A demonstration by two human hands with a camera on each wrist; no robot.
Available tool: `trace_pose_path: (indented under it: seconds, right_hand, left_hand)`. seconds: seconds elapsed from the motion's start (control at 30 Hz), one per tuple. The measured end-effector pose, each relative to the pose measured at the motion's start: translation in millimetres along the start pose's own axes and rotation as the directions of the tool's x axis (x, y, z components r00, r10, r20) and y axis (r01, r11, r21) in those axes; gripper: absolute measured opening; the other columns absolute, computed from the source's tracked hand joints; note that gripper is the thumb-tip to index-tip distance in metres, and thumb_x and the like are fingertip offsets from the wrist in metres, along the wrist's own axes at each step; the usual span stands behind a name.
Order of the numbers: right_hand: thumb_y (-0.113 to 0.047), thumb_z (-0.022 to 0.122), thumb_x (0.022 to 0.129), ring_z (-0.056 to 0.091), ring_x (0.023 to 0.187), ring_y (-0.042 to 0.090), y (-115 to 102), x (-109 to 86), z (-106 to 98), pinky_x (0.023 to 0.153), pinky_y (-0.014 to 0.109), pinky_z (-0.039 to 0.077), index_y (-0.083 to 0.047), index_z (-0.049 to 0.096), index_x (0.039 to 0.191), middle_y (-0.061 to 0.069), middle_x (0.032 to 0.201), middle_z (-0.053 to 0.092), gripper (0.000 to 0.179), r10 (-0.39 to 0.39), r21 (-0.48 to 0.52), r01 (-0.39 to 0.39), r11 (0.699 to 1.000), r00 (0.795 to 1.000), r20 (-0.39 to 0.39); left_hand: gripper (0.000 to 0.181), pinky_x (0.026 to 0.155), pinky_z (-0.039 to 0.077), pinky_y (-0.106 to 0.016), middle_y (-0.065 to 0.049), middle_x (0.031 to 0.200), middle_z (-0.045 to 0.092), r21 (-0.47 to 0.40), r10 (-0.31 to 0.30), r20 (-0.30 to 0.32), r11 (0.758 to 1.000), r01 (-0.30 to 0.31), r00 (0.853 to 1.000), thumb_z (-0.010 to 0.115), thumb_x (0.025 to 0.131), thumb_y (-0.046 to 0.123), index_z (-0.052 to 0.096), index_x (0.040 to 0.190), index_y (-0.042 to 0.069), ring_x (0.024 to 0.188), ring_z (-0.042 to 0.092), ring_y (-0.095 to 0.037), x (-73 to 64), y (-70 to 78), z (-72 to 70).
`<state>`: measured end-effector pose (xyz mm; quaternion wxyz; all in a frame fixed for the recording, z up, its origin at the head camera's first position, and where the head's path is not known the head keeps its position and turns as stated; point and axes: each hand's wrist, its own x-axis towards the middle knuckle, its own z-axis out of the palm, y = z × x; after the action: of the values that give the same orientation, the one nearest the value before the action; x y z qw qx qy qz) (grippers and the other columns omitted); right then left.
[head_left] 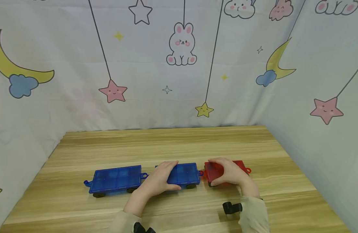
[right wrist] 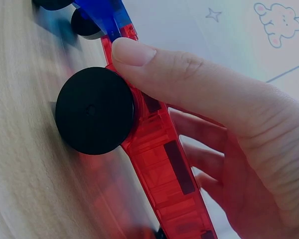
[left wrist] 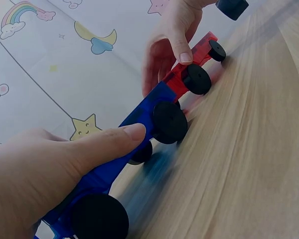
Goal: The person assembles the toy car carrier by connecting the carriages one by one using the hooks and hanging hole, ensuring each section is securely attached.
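Note:
Three flat toy train cars with black wheels stand in a row on the wooden table. My left hand (head_left: 160, 178) grips the middle blue car (head_left: 183, 173) across its width, thumb on the near side. At the right end, my right hand (head_left: 229, 171) holds the red car (head_left: 212, 170), its thumb along the near edge by a black wheel (right wrist: 94, 110). The red car's left end meets the blue car's hook (head_left: 200, 173). Left of my left hand is a longer blue car (head_left: 116, 178), its ring (head_left: 144, 175) close to the middle car; the hand hides that joint.
The wooden table (head_left: 167, 142) runs back to a white cloth (head_left: 147, 106) printed with stars, moons and rabbits, which also rises at both sides. A black wrist device (head_left: 232, 207) sits at my right sleeve (head_left: 253, 213).

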<state>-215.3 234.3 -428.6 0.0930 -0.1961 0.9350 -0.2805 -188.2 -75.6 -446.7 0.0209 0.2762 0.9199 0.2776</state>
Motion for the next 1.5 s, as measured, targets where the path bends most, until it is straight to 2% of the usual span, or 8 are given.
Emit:
trace_pose_path:
  seconds: [0.4, 0.63, 0.83, 0.93, 1.13, 1.3, 1.5]
  right_hand:
    - [-0.037, 0.090, 0.066, 0.047, 0.128, 0.036, -1.4, 0.5, -0.3, 0.088, 0.047, 0.053, -0.011, 0.052, 0.142, 0.014, 0.143, 0.051, 0.089, 0.007, 0.012, -0.007, 1.000, 1.000, 0.012]
    - [-0.037, 0.090, 0.066, 0.045, 0.130, 0.038, -5.6, 0.9, -0.6, 0.090, 0.048, 0.052, -0.011, 0.051, 0.143, 0.015, 0.145, 0.049, 0.089, -0.008, 0.021, 0.008, 1.000, 1.000, 0.018]
    - [-0.036, 0.090, 0.066, 0.044, 0.133, 0.040, -16.6, 4.1, 3.2, 0.103, 0.059, 0.042, -0.009, 0.052, 0.142, 0.015, 0.144, 0.051, 0.089, -0.078, 0.003, 0.078, 0.997, 0.997, 0.003]
    - [-0.035, 0.090, 0.066, 0.043, 0.134, 0.041, -25.9, 7.3, 5.8, 0.106, 0.062, 0.038, -0.007, 0.051, 0.142, 0.016, 0.144, 0.051, 0.090, -0.119, 0.008, 0.119, 0.993, 0.993, -0.004]
    - [-0.037, 0.089, 0.068, 0.043, 0.136, 0.036, -46.0, 17.3, 15.9, 0.108, 0.058, 0.038, -0.006, 0.047, 0.145, 0.013, 0.147, 0.049, 0.093, -0.208, 0.046, 0.207, 0.977, 0.978, -0.002]
    - [-0.037, 0.088, 0.071, 0.041, 0.138, 0.032, -59.8, 24.0, 28.1, 0.108, 0.056, 0.040, -0.009, 0.043, 0.148, 0.010, 0.150, 0.045, 0.094, -0.215, 0.097, 0.211, 0.973, 0.976, 0.028]
    - [-0.038, 0.086, 0.073, 0.041, 0.139, 0.034, -70.4, 31.0, 40.6, 0.109, 0.056, 0.038, -0.009, 0.042, 0.149, 0.013, 0.150, 0.044, 0.092, -0.231, 0.050, 0.229, 0.972, 0.972, 0.042]
  left_hand:
    - [0.096, 0.112, 0.037, -0.052, -0.014, 0.151, 0.044, 0.036, 0.028, -0.008, 0.999, -0.028, 1.000, 0.081, 0.076, 0.048, 0.038, 0.150, 0.003, 0.140, 0.040, -0.035, -0.5, -2.4, 0.3]
    - [0.103, 0.118, 0.026, -0.054, -0.017, 0.155, 0.037, 0.020, 0.016, -0.003, 1.000, -0.016, 1.000, 0.083, 0.072, 0.048, 0.035, 0.151, 0.003, 0.144, 0.034, -0.036, -2.0, -2.5, -6.0]
    - [0.111, 0.120, 0.020, -0.055, -0.018, 0.156, 0.034, -0.021, -0.015, -0.043, 1.000, 0.014, 0.999, 0.086, 0.068, 0.046, 0.030, 0.153, 0.002, 0.147, 0.028, -0.037, -4.9, -5.8, -16.2]
    - [0.114, 0.119, 0.020, -0.058, -0.018, 0.157, 0.032, -0.046, -0.044, -0.053, 0.998, 0.042, 0.998, 0.087, 0.067, 0.047, 0.028, 0.154, 0.003, 0.147, 0.025, -0.038, -7.9, -11.2, -22.2]
    - [0.121, 0.114, 0.025, -0.064, -0.020, 0.159, 0.026, -0.059, -0.140, -0.072, 0.989, 0.136, 0.988, 0.088, 0.063, 0.053, 0.026, 0.155, 0.005, 0.148, 0.019, -0.043, -18.4, -28.7, -38.2]
    - [0.123, 0.110, 0.029, -0.067, -0.024, 0.159, 0.024, -0.092, -0.179, -0.053, 0.981, 0.173, 0.982, 0.089, 0.060, 0.053, 0.026, 0.154, 0.004, 0.146, 0.021, -0.046, -28.5, -44.2, -50.2]
    - [0.113, 0.106, 0.035, -0.066, -0.024, 0.151, 0.038, -0.148, -0.186, -0.019, 0.972, 0.181, 0.982, 0.092, 0.061, 0.041, 0.035, 0.150, 0.000, 0.140, 0.032, -0.048, -42.1, -55.0, -63.0]
